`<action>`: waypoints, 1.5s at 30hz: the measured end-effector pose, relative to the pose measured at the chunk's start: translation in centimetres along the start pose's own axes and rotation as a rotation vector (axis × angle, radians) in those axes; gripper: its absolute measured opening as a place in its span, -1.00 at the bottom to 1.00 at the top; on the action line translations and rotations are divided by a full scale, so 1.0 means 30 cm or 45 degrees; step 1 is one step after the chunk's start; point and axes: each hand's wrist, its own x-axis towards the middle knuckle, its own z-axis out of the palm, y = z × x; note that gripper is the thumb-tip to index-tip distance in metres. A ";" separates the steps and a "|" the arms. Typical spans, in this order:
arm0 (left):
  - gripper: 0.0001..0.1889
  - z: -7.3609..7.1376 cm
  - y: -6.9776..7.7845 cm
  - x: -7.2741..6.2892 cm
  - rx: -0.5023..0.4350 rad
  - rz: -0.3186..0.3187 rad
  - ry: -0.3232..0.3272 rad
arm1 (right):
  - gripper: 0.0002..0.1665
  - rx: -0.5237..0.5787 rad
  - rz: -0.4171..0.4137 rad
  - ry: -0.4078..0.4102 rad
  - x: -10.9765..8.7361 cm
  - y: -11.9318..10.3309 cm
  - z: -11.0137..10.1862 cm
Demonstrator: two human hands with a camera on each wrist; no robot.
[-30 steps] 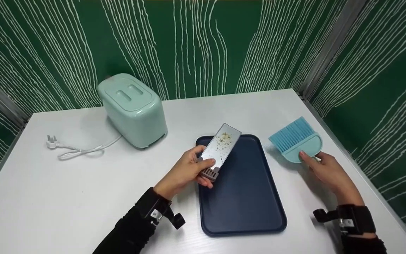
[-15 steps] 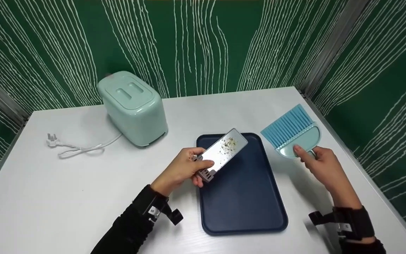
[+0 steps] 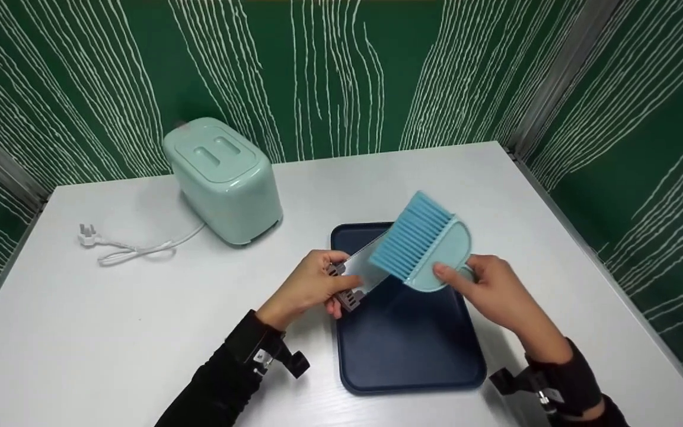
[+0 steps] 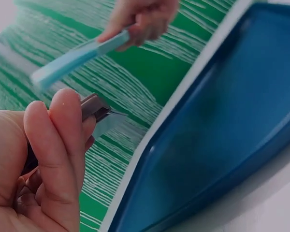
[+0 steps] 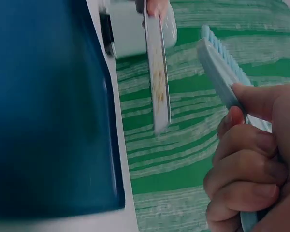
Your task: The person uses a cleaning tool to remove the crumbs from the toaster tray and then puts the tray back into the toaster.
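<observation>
In the head view my left hand [image 3: 315, 284] grips the grey slotted end of a narrow metal crumb tray [image 3: 368, 261], thumb on top. Yellowish crumbs [image 5: 158, 87] lie on it in the right wrist view. My right hand [image 3: 498, 290] pinches the rounded body of a light blue brush [image 3: 445, 255], thumb on its upper face. From the head, the blue bristles [image 3: 409, 234] overlap the crumb tray's far part and hide the crumbs. The right wrist view shows brush and tray apart. Both are held above a dark blue tray [image 3: 407, 350].
A mint-green toaster [image 3: 223, 184] stands at the back left. Its white cord and plug [image 3: 89, 237] lie on the white table [image 3: 80, 338] beside it. A green wall with white streaks [image 3: 329, 77] rises behind the table.
My right hand has brought the brush leftward from the table's right side to over the crumb tray. The left hand turned the crumb tray slightly, then stayed nearly in place.
</observation>
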 end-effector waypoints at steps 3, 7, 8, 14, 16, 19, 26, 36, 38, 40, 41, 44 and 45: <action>-0.74 0.009 0.002 -0.004 0.037 0.009 0.003 | -0.58 -0.066 -0.025 -0.025 0.014 -0.025 0.022; -0.73 0.014 0.005 -0.006 0.053 0.034 0.017 | -0.56 -0.123 -0.050 -0.067 0.037 -0.050 0.046; -0.73 0.014 0.006 -0.005 0.057 0.039 0.022 | -0.54 -0.140 -0.056 -0.076 0.043 -0.056 0.052; -0.77 0.014 0.022 -0.006 0.108 0.043 0.073 | -0.51 -0.290 -0.102 -0.046 0.070 -0.090 0.085; -0.78 0.014 0.027 -0.006 0.127 0.042 0.092 | -0.51 -0.331 -0.111 -0.023 0.075 -0.096 0.093; -0.77 0.013 0.032 -0.006 0.154 0.043 0.115 | -0.49 -0.363 -0.100 0.002 0.080 -0.098 0.098; -0.76 0.002 0.030 -0.012 0.197 0.047 0.161 | -0.43 -0.418 -0.082 0.023 0.091 -0.084 0.087; -0.77 -0.006 0.038 -0.014 0.190 0.057 0.165 | -0.40 -0.484 -0.023 0.038 0.093 -0.074 0.064; -0.79 -0.008 0.039 -0.015 0.198 0.071 0.168 | -0.39 -0.505 -0.018 0.055 0.092 -0.069 0.057; -0.81 -0.009 0.038 -0.016 0.206 0.085 0.171 | -0.39 -0.513 -0.018 0.067 0.092 -0.063 0.050; -0.81 -0.009 0.038 -0.017 0.211 0.092 0.171 | -0.38 -0.510 -0.020 0.069 0.092 -0.061 0.046; -0.84 -0.011 0.037 -0.018 0.213 0.103 0.170 | -0.35 -0.508 -0.026 0.068 0.094 -0.055 0.032; -0.84 -0.012 0.037 -0.018 0.211 0.105 0.171 | -0.34 -0.513 -0.027 0.070 0.094 -0.053 0.028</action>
